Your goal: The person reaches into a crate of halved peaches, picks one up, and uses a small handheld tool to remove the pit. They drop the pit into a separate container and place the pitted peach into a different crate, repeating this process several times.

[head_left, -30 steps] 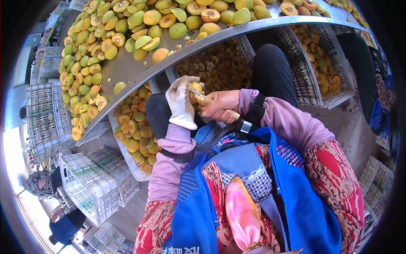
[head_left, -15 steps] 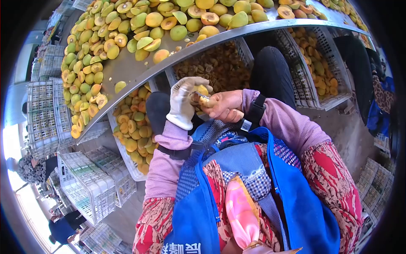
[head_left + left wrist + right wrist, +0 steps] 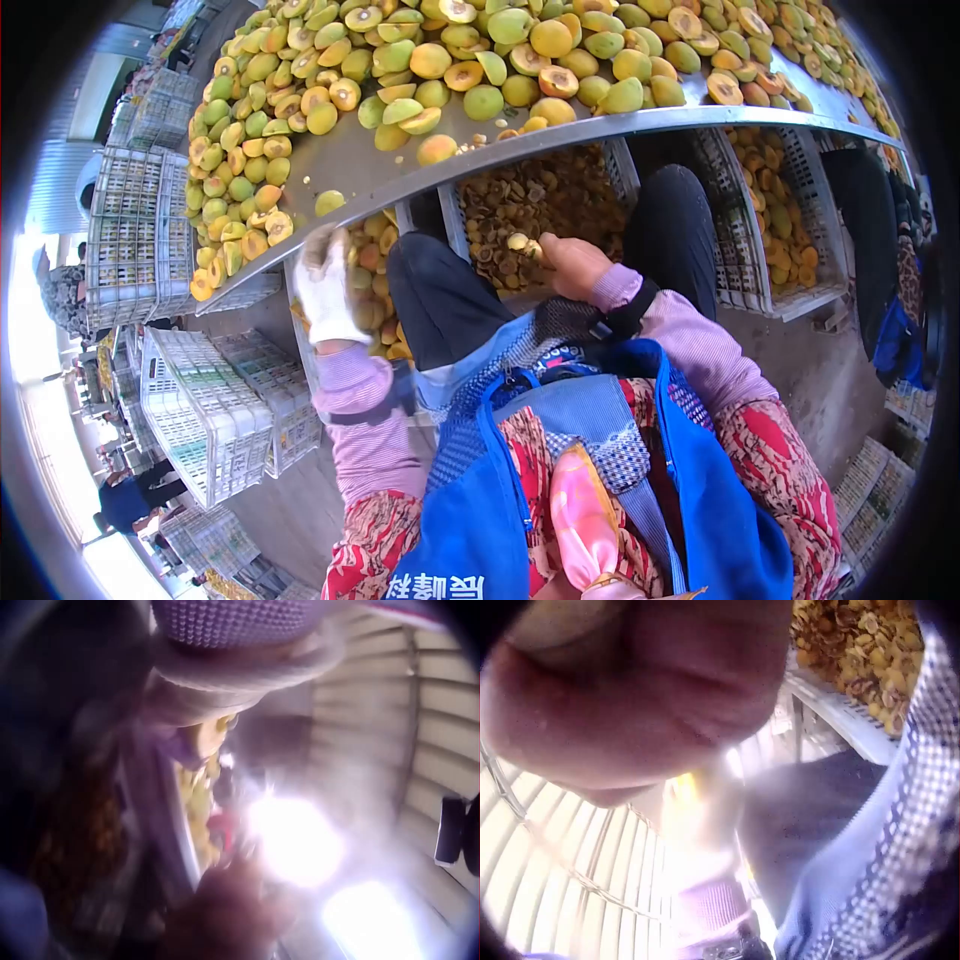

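The gloved left hand (image 3: 328,285) is above the crate of fruit halves (image 3: 372,290), beside the metal table's edge. In the left wrist view, a yellow fruit piece (image 3: 212,736) shows between the glove's fingers; the head view hides it. The bare right hand (image 3: 578,266) grips a small tool, mostly hidden by the fist, with a pale yellow lump (image 3: 520,243) at its tip. This hand is over the near edge of a crate of brownish scraps (image 3: 535,195). In the right wrist view, the palm (image 3: 652,712) is curled and close to the camera.
Many green and yellow fruit halves (image 3: 430,60) are heaped on the metal table (image 3: 345,150). Another crate of fruit (image 3: 770,210) stands at the right, near another person's dark-clothed leg (image 3: 860,240). Stacked white crates (image 3: 205,410) stand at the left; the person's knees are between the crates.
The hands have parted. The gloved hand has moved left to the fruit crate, while the right hand has shifted slightly right with the tool. The head view has tilted, showing more of the table.
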`<state>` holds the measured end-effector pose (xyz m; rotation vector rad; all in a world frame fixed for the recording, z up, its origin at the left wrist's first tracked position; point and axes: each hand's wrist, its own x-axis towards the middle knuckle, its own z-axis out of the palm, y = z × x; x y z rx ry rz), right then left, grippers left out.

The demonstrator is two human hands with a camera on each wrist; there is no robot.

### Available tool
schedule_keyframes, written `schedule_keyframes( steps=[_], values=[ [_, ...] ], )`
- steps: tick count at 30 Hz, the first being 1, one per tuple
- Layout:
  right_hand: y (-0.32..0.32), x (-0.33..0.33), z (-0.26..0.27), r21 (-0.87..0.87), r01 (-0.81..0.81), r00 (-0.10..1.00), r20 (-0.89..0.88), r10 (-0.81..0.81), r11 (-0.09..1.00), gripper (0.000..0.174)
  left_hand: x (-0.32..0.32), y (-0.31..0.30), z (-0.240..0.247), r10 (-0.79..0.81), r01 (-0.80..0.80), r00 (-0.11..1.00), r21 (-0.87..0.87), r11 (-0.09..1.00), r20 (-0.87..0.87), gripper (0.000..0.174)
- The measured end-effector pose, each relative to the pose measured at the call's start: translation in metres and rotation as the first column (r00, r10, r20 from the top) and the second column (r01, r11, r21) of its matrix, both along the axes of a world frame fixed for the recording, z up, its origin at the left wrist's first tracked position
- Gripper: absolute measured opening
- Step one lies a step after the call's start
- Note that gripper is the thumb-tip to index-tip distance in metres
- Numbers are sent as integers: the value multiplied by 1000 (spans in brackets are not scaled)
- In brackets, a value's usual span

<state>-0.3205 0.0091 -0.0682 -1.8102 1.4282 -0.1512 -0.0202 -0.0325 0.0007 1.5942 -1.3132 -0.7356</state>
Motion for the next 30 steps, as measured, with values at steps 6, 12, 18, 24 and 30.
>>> schedule_keyframes(
  steps=[6, 12, 18, 24, 30],
  values=[
    [-15, 12, 2, -41, 160, 983, 102, -155, 986, 30, -28, -96, 34, -155, 201, 627, 34, 979, 764, 40],
    [-13, 8, -8, 5, 141, 986, 94, -141, 990, 26, -95, -193, -26, -294, 252, 468, 193, 948, 833, 53],
    [-19, 7, -7, -115, 323, 879, 404, -252, 939, 25, -81, -173, -7, -188, 175, 950, 72, 982, 248, 34],
    [-11, 7, 3, -178, 240, 937, 300, -180, 954, 28, -115, -31, 17, -293, 420, 754, 88, 903, -589, 30],
    [7, 13, 14, -292, 194, 978, 126, -164, 937, 28, -132, 1, -57, -360, 383, 921, 181, 906, -146, 23]
  ],
)
